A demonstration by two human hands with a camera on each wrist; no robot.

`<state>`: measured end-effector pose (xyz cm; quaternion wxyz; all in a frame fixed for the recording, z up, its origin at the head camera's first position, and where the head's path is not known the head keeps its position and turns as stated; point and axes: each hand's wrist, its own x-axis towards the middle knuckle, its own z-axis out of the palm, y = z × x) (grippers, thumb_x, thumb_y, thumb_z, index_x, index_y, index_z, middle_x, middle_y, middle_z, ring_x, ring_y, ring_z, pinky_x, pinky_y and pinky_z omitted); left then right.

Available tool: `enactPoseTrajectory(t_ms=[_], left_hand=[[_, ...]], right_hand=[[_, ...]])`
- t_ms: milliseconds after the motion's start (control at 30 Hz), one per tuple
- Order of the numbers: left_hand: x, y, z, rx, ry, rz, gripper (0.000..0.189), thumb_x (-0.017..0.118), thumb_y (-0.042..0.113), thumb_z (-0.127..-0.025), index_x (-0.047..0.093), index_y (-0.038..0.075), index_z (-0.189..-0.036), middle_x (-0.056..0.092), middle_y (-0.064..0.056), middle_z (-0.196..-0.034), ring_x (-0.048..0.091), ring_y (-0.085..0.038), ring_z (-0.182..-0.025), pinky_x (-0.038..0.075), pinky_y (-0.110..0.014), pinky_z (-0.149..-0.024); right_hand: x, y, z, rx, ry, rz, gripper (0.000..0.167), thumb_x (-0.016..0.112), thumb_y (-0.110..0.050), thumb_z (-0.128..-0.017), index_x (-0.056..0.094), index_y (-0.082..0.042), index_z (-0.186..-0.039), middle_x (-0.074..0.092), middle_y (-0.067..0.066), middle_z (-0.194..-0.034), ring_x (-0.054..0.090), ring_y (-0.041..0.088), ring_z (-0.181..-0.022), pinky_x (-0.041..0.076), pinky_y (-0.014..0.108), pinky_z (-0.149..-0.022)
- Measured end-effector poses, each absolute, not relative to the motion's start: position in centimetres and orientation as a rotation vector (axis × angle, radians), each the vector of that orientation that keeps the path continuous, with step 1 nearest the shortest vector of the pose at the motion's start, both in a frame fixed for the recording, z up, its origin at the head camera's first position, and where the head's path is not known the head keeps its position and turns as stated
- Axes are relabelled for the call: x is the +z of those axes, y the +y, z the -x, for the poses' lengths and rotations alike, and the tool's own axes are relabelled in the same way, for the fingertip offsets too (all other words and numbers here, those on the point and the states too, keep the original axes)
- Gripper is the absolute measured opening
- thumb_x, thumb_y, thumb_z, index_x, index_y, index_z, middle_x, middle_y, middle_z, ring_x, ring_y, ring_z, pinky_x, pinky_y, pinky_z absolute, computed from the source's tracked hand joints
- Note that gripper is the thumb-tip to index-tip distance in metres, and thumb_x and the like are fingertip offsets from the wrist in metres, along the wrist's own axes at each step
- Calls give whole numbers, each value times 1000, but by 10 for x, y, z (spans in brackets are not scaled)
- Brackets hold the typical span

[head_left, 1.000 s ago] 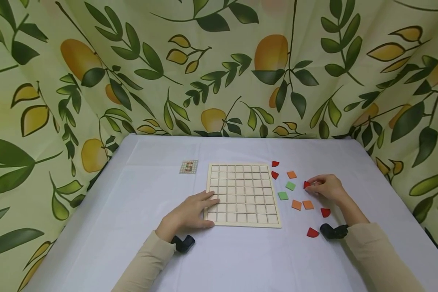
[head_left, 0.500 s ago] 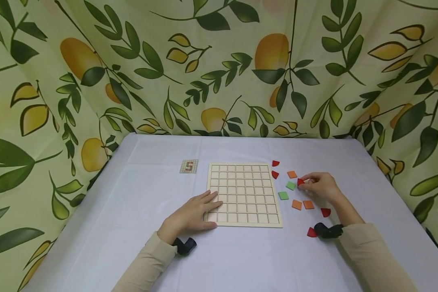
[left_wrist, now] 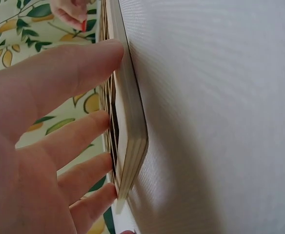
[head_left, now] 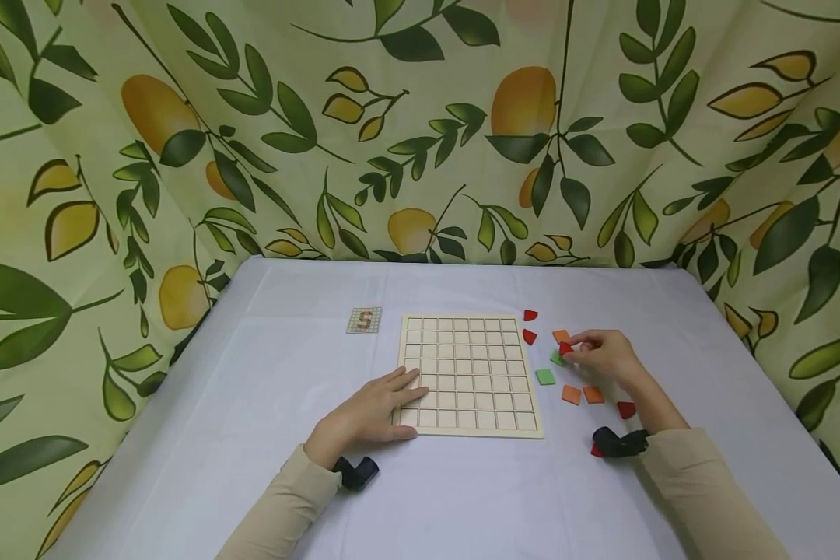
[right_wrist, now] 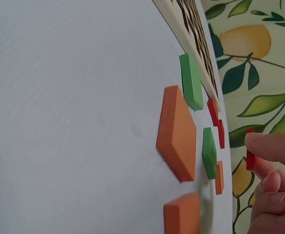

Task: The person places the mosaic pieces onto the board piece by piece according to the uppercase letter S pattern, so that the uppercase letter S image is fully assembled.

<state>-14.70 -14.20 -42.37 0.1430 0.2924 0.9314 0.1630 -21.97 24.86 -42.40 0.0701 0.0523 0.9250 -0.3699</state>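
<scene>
My left hand rests with spread, straight fingers on the lower left corner of a wooden grid board. In the left wrist view its fingertips touch the board's edge. Above the table, my right hand pinches a red quarter-round tile between thumb and fingers. That tile is held over a green square tile and near an orange square tile, both right of the board. Another green square tile lies close to the board's right edge.
Two red tiles lie at the board's upper right. Two orange tiles and a red tile lie below my right hand; another red one is partly behind the wrist camera. A pattern card lies left of the board.
My right hand has moved left, toward the board, carrying the red tile from beside the loose tiles to over the green one. The left hand has shifted slightly onto the board.
</scene>
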Motion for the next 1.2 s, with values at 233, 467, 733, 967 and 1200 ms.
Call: enactPoseTrajectory(t_ms=[233, 467, 733, 967, 1200], left_hand=[[-422, -142, 146, 473, 2685, -853, 64, 68, 37, -87, 47, 16, -144, 30, -12, -160, 25, -35, -150, 31, -56, -118], [-421, -141, 145, 487, 2684, -842, 65, 69, 37, -87, 47, 15, -144, 30, -12, -159, 25, -36, -150, 31, -57, -118], [-420, -141, 144, 496, 2684, -858, 64, 68, 36, -87, 48, 14, -143, 31, -13, -159, 25, -36, -149, 31, -57, -118], [-421, -142, 144, 506, 2686, -863, 64, 68, 36, -87, 48, 14, -143, 32, -13, -158, 26, -37, -149, 31, -57, -117], [-422, -142, 144, 504, 2695, -862, 63, 69, 35, -86, 49, 14, -142, 32, -13, -158, 28, -36, -148, 32, -57, -117]], right_hand=[[-423, 240, 223, -1116, 2772, -143, 41, 73, -21, -84, 65, 4, -116, 49, 2, -74, 45, 20, -82, 37, 22, -57], [-420, 230, 224, -1151, 2738, -158, 41, 75, -23, -83, 66, 1, -116, 50, 2, -78, 46, 19, -85, 38, 20, -59], [-419, 221, 225, -1182, 2722, -92, 38, 76, -21, -82, 69, 0, -112, 50, 2, -77, 45, 19, -87, 38, 20, -63], [-420, 213, 227, -1193, 2725, -33, 36, 75, -19, -83, 68, 1, -112, 49, 1, -74, 44, 19, -84, 37, 21, -62], [-420, 205, 230, -1246, 2710, 16, 35, 74, -16, -82, 68, 4, -111, 49, -2, -71, 44, 15, -77, 36, 19, -57]])
